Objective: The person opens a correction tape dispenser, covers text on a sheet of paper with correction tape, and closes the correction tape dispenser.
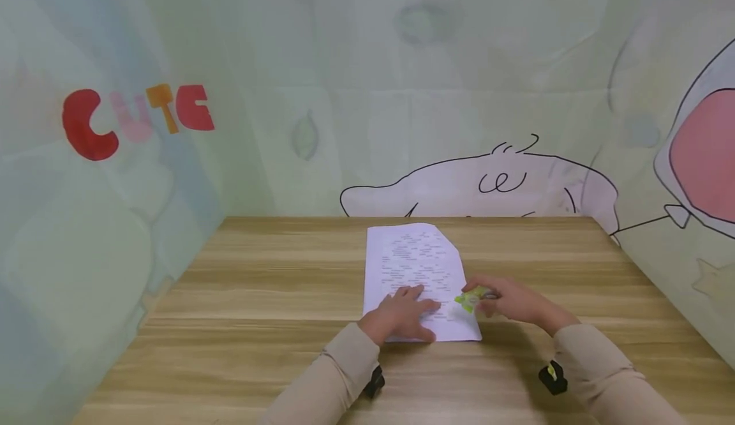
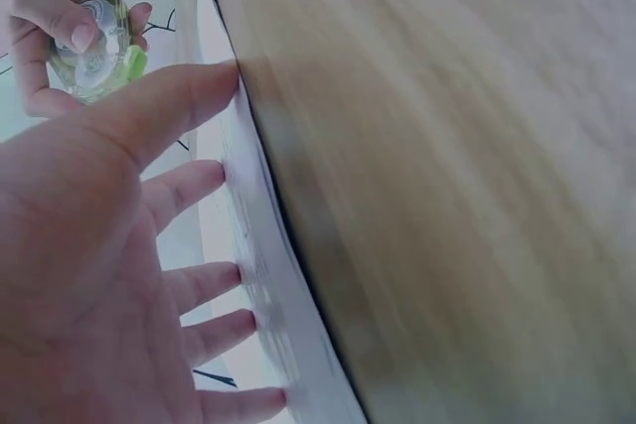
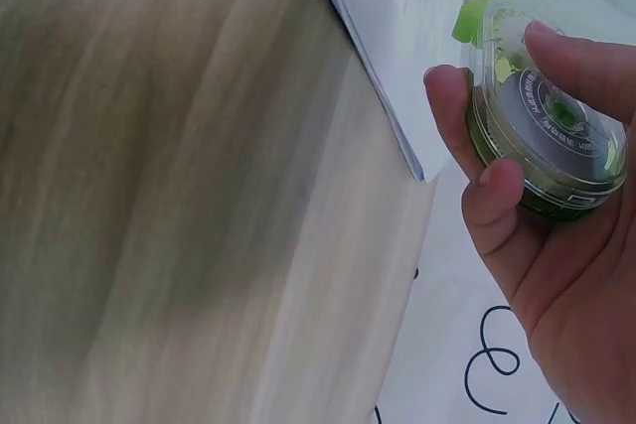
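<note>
A stack of printed paper lies on the wooden table, its top right corner cut or folded at a slant. My left hand rests on the lower part of the sheet with fingers spread; in the left wrist view its fingertips touch the page. My right hand holds a green and clear correction tape over the right edge of the paper. In the right wrist view, thumb and fingers grip the sides of the correction tape, its bright green tip pointing toward the page.
The wooden table spreads around the paper on all sides. Behind it and at the sides hangs a printed backdrop with cartoon drawings and coloured letters. A dark wrist device shows by the right sleeve.
</note>
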The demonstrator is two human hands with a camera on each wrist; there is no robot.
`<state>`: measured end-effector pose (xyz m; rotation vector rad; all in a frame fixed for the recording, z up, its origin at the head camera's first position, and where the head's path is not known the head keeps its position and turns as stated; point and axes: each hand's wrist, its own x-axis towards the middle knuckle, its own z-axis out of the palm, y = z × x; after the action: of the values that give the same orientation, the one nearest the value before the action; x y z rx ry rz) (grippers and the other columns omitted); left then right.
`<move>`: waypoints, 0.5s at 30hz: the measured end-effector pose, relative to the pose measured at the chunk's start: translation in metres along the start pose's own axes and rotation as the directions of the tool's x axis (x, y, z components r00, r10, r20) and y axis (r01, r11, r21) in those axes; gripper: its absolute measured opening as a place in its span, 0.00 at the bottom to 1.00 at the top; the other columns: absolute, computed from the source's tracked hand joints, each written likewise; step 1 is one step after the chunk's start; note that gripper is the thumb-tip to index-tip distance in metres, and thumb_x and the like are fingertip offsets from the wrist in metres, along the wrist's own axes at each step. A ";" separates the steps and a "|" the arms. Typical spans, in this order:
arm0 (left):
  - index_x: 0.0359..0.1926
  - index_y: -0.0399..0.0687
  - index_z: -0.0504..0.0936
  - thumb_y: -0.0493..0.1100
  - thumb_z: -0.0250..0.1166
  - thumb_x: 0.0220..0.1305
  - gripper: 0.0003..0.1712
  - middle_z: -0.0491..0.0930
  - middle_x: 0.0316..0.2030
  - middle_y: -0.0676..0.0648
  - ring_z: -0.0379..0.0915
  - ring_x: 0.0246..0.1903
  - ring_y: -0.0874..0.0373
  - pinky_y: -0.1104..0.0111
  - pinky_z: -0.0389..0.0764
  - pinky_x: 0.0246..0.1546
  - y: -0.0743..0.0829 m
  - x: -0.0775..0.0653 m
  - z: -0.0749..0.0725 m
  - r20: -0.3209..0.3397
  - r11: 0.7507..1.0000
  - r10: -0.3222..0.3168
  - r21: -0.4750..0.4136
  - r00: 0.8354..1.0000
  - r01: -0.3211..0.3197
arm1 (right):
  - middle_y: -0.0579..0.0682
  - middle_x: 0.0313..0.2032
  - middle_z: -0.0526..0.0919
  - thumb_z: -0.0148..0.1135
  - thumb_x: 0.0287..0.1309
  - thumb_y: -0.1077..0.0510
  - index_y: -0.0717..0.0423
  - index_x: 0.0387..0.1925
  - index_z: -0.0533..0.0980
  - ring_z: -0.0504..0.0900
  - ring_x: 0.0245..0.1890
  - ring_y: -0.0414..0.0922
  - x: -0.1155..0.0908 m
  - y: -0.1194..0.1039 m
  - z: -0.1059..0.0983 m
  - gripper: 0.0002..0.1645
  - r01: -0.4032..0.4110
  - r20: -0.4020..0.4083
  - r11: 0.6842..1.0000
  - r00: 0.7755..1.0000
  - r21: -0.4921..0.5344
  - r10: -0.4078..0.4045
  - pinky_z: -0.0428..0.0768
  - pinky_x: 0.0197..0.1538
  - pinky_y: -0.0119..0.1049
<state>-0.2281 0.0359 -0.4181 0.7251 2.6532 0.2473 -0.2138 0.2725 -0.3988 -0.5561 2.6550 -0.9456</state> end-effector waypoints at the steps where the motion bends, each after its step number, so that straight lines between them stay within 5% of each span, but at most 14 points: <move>1: 0.63 0.74 0.65 0.62 0.63 0.53 0.35 0.51 0.71 0.51 0.46 0.70 0.49 0.49 0.53 0.66 0.000 0.000 0.000 -0.003 1.000 -0.001 0.000 1.000 0.001 | 0.54 0.39 0.80 0.55 0.58 0.58 0.49 0.52 0.72 0.77 0.29 0.42 0.000 0.000 0.000 0.19 -0.011 0.003 1.000 1.000 -0.006 0.011 0.72 0.32 0.37; 9: 0.65 0.73 0.61 0.64 0.61 0.54 0.37 0.51 0.71 0.50 0.47 0.70 0.49 0.50 0.55 0.66 -0.005 0.000 0.004 -0.072 0.998 0.045 0.037 0.996 -0.043 | 0.51 0.38 0.79 0.55 0.59 0.58 0.47 0.51 0.72 0.77 0.29 0.42 0.000 -0.006 0.003 0.17 -0.007 0.008 0.999 1.000 -0.033 0.007 0.71 0.32 0.36; 15: 0.68 0.64 0.58 0.62 0.66 0.50 0.46 0.51 0.71 0.46 0.47 0.70 0.48 0.52 0.55 0.67 -0.032 -0.021 -0.007 -0.054 0.994 0.114 0.005 0.992 -0.114 | 0.49 0.37 0.80 0.55 0.59 0.57 0.44 0.50 0.72 0.76 0.29 0.41 0.001 -0.014 0.007 0.16 0.005 0.019 0.996 1.000 -0.086 -0.004 0.69 0.35 0.37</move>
<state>-0.2285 -0.0026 -0.4135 0.8837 2.6662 0.2990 -0.2084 0.2585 -0.3949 -0.5872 2.6888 -0.8267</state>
